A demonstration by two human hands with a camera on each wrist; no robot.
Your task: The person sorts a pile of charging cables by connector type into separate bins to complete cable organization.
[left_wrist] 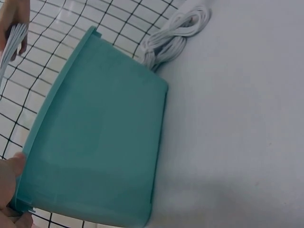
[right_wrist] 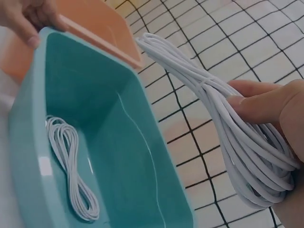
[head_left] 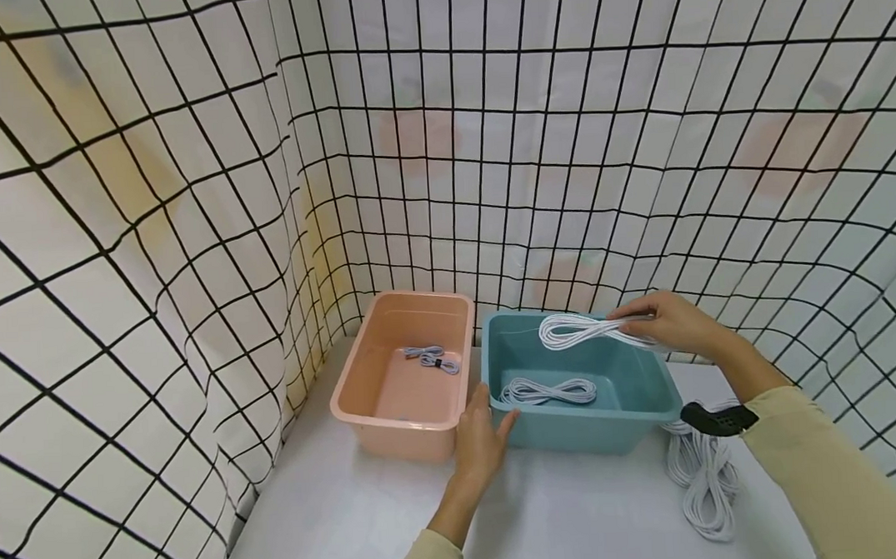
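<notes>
At the far left stands a salmon-pink rectangular plastic tub, just beside the checked curtain wall; a small bundled grey cable lies on its floor.

Touching its right side is a teal rectangular plastic tub. The left hand rests on this tub's near-left corner, thumb curled over the rim and fingers against the outer wall, seemingly steadying it. One coiled white cord already lies flat on the teal floor.

Above the tub's far right rim, the right hand grips a second coil of white cord, thumb and fingers closed round its gathered middle, loops pointing left over the open tub. The step in hand looks like placing this coil with the first; that would call for lowering it past the rim and loosening the fingers so the loops settle without catching the edge.

Further right, on the white tabletop just outside the teal tub, a heap of more white cord coils lies waiting.
</notes>
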